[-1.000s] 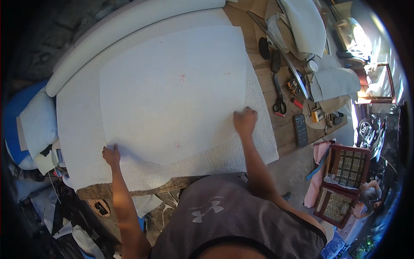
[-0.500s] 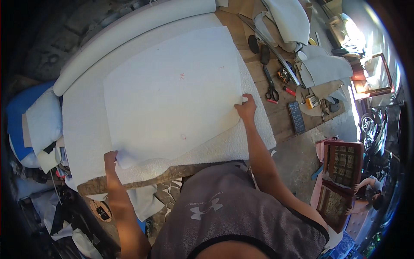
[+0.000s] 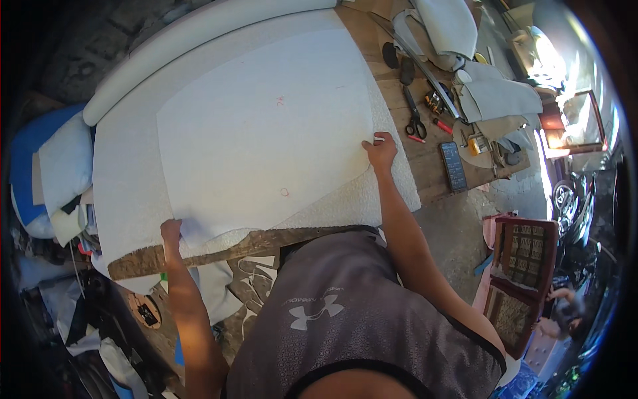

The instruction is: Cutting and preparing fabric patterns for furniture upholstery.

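Note:
A large white pattern sheet [image 3: 266, 133] with a few small red marks lies over a white nubby fabric [image 3: 126, 179] spread on the table. At the sheet's near left corner, my left hand [image 3: 171, 233] has its fingers closed on the edge. My right hand [image 3: 381, 153] pinches the right edge between thumb and bent fingers, farther from me than the left. Near my left hand, the corner is slightly lifted and shaded. The rest of the sheet looks nearly flat on the fabric.
A thick fabric roll [image 3: 212, 46] lies along the far side. On the right are black scissors [image 3: 415, 123], a phone [image 3: 453, 166], a metal ruler [image 3: 435, 80], a tape measure [image 3: 435, 102] and folded pale material [image 3: 498, 100]. At far right a person [image 3: 568, 309] handles a wooden-framed seat [image 3: 518, 279].
The view has shifted, so the table sits slightly higher in the picture. The sheet lies flatter on the fabric, with both hands still at its edges. The other person's arms have moved.

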Demonstrator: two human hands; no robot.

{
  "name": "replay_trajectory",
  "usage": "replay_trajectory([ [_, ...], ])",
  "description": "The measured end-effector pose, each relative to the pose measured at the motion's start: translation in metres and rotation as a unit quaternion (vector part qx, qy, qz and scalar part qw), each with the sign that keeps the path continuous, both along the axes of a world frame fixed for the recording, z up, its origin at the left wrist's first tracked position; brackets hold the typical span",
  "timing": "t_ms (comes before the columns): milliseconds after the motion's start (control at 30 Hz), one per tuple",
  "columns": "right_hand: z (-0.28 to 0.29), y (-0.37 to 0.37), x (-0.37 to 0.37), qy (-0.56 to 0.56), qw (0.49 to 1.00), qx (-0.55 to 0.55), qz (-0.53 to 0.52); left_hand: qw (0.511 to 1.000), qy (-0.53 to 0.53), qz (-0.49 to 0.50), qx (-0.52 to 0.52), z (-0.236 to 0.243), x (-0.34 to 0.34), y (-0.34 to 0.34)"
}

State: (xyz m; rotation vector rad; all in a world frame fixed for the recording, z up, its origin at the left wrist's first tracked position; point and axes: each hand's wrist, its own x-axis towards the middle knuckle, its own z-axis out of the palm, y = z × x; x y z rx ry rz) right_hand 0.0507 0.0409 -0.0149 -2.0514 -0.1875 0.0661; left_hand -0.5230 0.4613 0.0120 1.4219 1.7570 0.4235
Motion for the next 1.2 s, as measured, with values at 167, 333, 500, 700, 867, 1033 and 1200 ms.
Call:
replay_trajectory([
  [167,-0.011,-0.004,0.011,0.028,0.999,-0.024,0.027,0.999,0.014,-0.014,0.028,0.004,-0.001,-0.018],
  [333,-0.005,-0.005,0.015,0.079,0.995,0.008,0.06,0.997,0.023,-0.053,0.054,0.021,-0.01,-0.061],
  [500,0.003,-0.003,0.03,0.21,0.972,0.087,0.052,0.985,-0.115,0.116,-0.053,0.03,-0.003,-0.095],
  [700,0.073,-0.001,-0.059,0.319,0.909,0.164,0.214,0.994,0.086,-0.053,0.037,0.108,-0.025,0.012],
  [867,0.151,0.009,-0.205,0.376,0.575,-0.02,0.726,0.901,-0.091,0.03,0.424,0.235,-0.014,0.133],
  [1033,0.158,0.071,-0.168,0.366,0.712,-0.034,0.598,0.847,0.078,-0.053,0.524,0.205,0.034,0.028],
  [1200,0.115,0.121,-0.094,0.371,0.821,0.023,0.432,0.93,0.149,0.128,0.311,0.09,0.043,-0.212],
])
